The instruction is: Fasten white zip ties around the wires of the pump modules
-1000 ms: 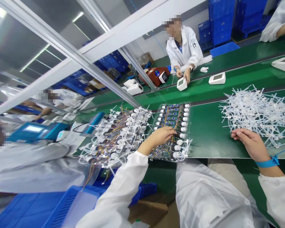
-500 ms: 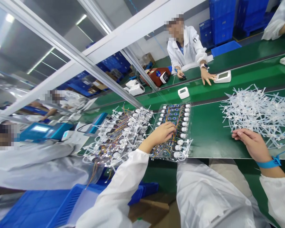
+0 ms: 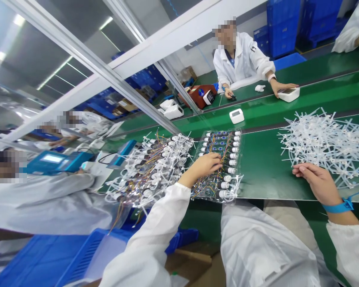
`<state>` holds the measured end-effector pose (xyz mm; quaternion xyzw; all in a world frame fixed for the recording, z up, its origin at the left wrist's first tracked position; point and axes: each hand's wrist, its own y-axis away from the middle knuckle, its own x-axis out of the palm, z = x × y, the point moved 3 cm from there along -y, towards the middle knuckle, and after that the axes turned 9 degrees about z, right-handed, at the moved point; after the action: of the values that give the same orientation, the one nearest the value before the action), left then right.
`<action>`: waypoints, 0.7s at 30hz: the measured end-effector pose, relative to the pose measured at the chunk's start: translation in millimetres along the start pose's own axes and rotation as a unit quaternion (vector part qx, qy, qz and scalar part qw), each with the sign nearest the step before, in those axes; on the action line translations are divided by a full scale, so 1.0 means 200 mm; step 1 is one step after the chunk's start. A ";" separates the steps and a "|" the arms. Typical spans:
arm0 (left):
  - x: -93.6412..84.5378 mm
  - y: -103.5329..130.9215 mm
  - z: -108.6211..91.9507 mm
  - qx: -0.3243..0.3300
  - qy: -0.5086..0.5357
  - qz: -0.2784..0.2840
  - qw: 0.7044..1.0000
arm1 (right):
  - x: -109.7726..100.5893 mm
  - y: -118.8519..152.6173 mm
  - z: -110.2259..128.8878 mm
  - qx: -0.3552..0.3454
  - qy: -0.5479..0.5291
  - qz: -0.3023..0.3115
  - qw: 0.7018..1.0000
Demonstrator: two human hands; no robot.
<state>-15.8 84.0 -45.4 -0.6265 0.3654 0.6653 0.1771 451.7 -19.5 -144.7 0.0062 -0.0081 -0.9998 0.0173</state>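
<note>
My left hand (image 3: 208,165) rests over a clear plastic tray (image 3: 238,149) on the green bench, its fingers curled down among the orange wires. What the fingertips grip, if anything, is hidden. The tray holds rows of small black-and-white cylindrical parts (image 3: 232,162) with wires and little blue circuit boards (image 3: 220,148); several short white tubes stick out at its near right corner. Further right, my right hand (image 3: 317,181) is closed in a pinch at the near edge of a pile of thin white tube pieces (image 3: 326,139). Whatever lies between its fingertips is too small to make out.
Left of the tray lies a heap of similar wired parts with white tubes (image 3: 155,169). A white device with a screen (image 3: 237,116) sits on the green belt beyond. Across it, a co-worker's hand (image 3: 283,87) touches another white device (image 3: 289,95). Blue crates (image 3: 48,255) stand below left.
The co-worker's hand across the belt now covers the top of the white device, and a small white crumpled item shows beside it. My own hands have hardly moved.
</note>
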 end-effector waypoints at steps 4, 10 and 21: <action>0.00 0.03 0.02 -0.020 0.010 0.013 1.000 | 0.00 0.00 0.00 -0.001 -0.002 0.000 1.000; 0.01 0.03 0.00 -0.029 0.011 0.022 0.999 | -0.01 0.01 0.00 0.003 0.005 0.000 1.000; 0.03 0.00 -0.02 -0.121 0.001 -0.010 0.993 | -0.01 0.01 0.01 0.001 0.004 0.001 1.000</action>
<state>-13.6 79.6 -51.1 -0.6473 0.2761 0.7025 0.1065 453.7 -20.5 -142.7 0.0098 -0.0089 -0.9997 0.0186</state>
